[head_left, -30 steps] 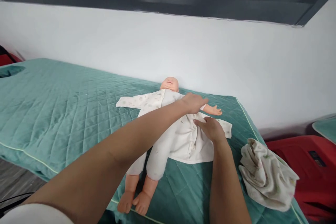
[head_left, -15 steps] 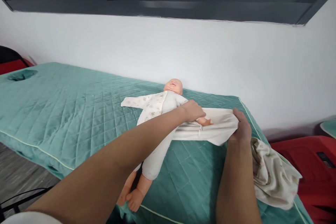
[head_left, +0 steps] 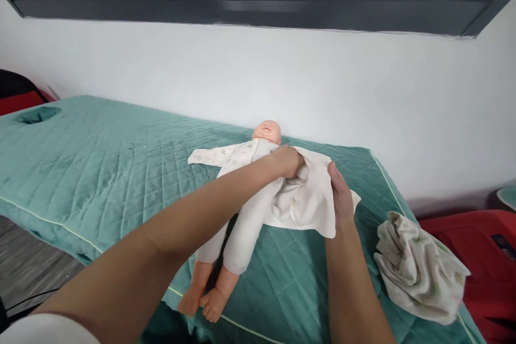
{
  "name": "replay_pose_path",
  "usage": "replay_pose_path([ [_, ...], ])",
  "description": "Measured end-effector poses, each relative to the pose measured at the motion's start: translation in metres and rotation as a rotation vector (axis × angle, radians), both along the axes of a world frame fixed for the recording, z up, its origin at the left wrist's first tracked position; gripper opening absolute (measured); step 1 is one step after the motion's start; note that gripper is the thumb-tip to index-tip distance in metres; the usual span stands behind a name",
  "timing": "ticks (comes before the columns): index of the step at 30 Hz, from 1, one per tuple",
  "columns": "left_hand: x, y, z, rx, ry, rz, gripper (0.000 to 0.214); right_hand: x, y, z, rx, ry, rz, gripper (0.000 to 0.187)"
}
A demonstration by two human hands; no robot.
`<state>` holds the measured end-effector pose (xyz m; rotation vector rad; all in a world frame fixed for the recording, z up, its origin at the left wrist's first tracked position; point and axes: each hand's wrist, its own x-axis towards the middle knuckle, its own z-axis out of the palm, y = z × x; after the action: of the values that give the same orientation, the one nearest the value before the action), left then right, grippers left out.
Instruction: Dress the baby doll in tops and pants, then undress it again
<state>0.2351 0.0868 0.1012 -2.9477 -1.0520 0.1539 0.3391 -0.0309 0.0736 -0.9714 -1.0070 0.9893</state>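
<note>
A baby doll lies on its back on a green quilted bed, its head towards the wall. One sleeve of a printed baby jacket is on the doll's arm at the left; the rest spreads out at the right, inside up. My left hand is closed around the doll's other arm at the jacket opening, its fingertips partly hidden by cloth. My right hand grips the jacket's outer side, thumb on top. That arm of the doll is mostly covered.
A crumpled printed cloth lies at the bed's right edge. Beyond it stands a red plastic object. The white wall and a dark window frame run behind the bed. A hole opens in the bed's far left end.
My right hand has moved left towards the doll, bunching the jacket. My left hand has shifted slightly up and left. The doll's hand, visible before, is now covered by cloth.
</note>
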Motion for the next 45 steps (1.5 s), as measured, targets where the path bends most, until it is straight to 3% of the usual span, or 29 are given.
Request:
replay_pose_path([
  [4, -0.041, 0.002, 0.024, -0.181, -0.077, 0.079, 0.032, -0.019, 0.002, -0.003, -0.092, 0.054, 0.14, 0.039],
  [8, -0.071, -0.001, 0.04, -0.309, -0.342, 0.169, 0.04, -0.042, 0.005, -0.012, -0.077, 0.038, 0.327, 0.034],
  [11, -0.08, -0.011, 0.048, -0.409, -0.357, 0.173, 0.06, -0.054, 0.003, -0.017, -0.072, -0.094, 0.416, 0.033],
  [14, -0.078, -0.019, 0.05, -0.437, -0.245, 0.132, 0.074, -0.057, -0.002, -0.017, -0.083, -0.274, 0.435, 0.035],
  [18, -0.069, -0.016, 0.041, -0.32, -0.167, 0.126, 0.065, -0.056, -0.007, -0.012, -0.107, -0.403, 0.405, 0.045],
  [22, -0.069, -0.006, 0.03, -0.092, -0.326, 0.153, 0.046, -0.056, -0.01, -0.008, -0.094, -0.48, 0.431, 0.037],
  [25, -0.075, 0.001, 0.028, 0.039, -0.46, 0.241, 0.038, -0.056, -0.012, -0.008, -0.038, -0.481, 0.426, 0.03],
  [28, -0.081, 0.008, 0.024, 0.069, -0.495, 0.368, 0.034, -0.056, -0.014, -0.011, 0.069, -0.459, 0.344, 0.022],
  [33, -0.094, 0.013, 0.002, 0.128, -0.616, 0.461, 0.032, -0.055, -0.008, -0.017, 0.306, -0.577, 0.199, 0.021],
  [36, -0.115, -0.003, -0.017, 0.149, -0.809, 0.438, 0.022, -0.058, -0.005, -0.023, 0.336, -0.761, 0.189, 0.032],
  [38, -0.137, -0.024, -0.034, 0.125, -0.926, 0.418, 0.016, -0.063, -0.006, -0.027, 0.332, -0.885, 0.197, 0.04],
  [41, -0.177, -0.067, -0.065, 0.096, -1.094, 0.513, 0.018, -0.069, -0.008, -0.033, 0.338, -1.002, 0.197, 0.048],
  [45, -0.221, -0.12, -0.103, -0.096, -1.039, 0.581, 0.017, -0.07, -0.012, -0.042, 0.347, -0.922, 0.15, 0.047],
])
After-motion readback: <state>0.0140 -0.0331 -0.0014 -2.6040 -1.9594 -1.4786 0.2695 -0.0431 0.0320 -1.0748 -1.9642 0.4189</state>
